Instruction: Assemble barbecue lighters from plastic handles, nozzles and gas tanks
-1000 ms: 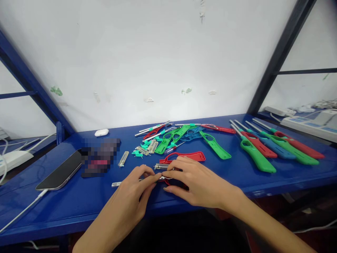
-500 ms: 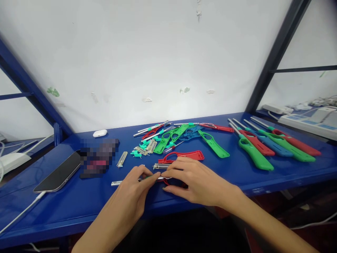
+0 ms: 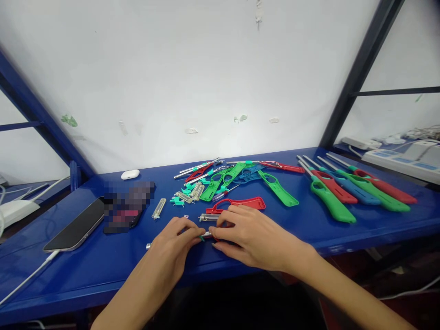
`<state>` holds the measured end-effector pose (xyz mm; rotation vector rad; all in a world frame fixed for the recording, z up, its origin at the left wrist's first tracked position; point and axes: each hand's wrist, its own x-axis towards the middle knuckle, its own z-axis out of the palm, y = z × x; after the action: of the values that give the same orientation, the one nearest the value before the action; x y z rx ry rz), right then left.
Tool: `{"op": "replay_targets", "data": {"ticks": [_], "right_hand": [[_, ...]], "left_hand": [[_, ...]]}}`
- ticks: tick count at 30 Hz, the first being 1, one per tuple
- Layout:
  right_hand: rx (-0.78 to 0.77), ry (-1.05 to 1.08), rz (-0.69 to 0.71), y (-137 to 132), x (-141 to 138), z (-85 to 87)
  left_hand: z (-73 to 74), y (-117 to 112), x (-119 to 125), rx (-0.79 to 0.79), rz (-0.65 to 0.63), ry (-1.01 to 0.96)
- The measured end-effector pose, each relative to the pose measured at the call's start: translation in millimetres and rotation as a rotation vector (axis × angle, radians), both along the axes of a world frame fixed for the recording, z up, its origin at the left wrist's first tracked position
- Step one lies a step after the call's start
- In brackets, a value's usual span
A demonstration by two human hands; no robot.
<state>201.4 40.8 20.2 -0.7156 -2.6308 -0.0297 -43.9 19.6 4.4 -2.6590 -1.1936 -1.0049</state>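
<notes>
My left hand [image 3: 173, 243] pinches a thin metal lighter tube [image 3: 206, 234], whose far end pokes out left of the knuckles. A bit of green plastic shows at its fingertips. Thumb and fingers of my right hand [image 3: 250, 237] close on the right end of the tube, where a sliver of red lighter handle shows; most of that handle is hidden under the hand. Just beyond my fingers lie a clear fuel tank [image 3: 208, 217] and an empty red handle half [image 3: 252, 203]. Another clear tank [image 3: 158, 208] lies to the left.
Behind are green handle halves [image 3: 279, 189], small green plastic parts [image 3: 178, 200], a screwdriver [image 3: 225, 193] and loose tubes. Several whole lighters [image 3: 333, 201] lie at right. A charging phone [image 3: 77, 224], a pixelated item [image 3: 129, 206] and a white case [image 3: 130, 174] are at left.
The tube's left end has swung a little toward me and shows less beyond my left hand. My fingertips have shifted slightly; a green bit now shows at the left ones.
</notes>
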Motion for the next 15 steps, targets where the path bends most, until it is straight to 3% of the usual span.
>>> {"op": "replay_targets", "data": {"ticks": [8, 15], "right_hand": [[-0.03, 0.029, -0.018, -0.3, 0.6, -2.4], [-0.039, 0.036, -0.012, -0.2, 1.6, -4.2]], "left_hand": [[0.0, 3.0, -9.1, -0.05, -0.037, 0.018], [-4.8, -2.3, -6.2, -0.082, 0.028, 0.049]]}}
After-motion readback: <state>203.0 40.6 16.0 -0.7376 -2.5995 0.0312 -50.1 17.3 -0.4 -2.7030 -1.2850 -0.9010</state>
